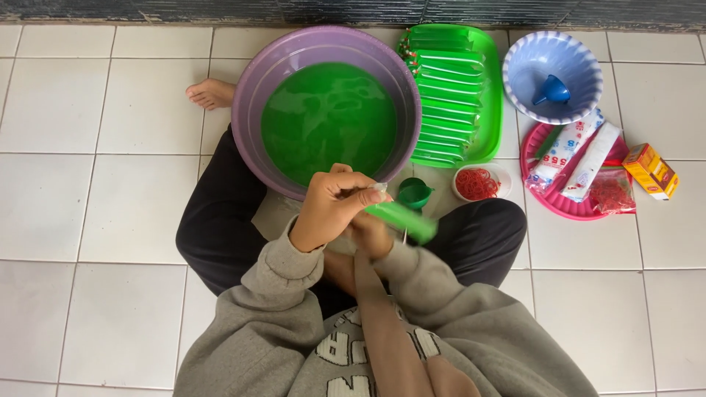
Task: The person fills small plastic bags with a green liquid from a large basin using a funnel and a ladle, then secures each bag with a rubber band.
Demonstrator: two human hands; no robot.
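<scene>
— What have the hands got from where you're watching?

— I see my left hand (pixel 331 209) raised over my lap, fingers pinched tight on the top end of a long green filled bag (pixel 401 219). The bag slants down to the right, just below the near rim of the purple basin (pixel 254 88). My right hand (pixel 370 235) sits under it, mostly hidden behind the left, and seems curled around the bag's upper part; I cannot tell how firmly.

— And around them?

— The basin holds green liquid (pixel 327 121). Right of it, a green tray (pixel 491 103) carries a row of filled green bags (pixel 445 92). A green funnel (pixel 415 193) stands just beyond the bag, near a small white bowl (pixel 500 176) of red rubber bands (pixel 476 183). Farther right, a blue bowl (pixel 581 66) holds a blue funnel (pixel 551 90), and a pink plate (pixel 533 158) holds packets, with a yellow box (pixel 651 170) beside it
</scene>
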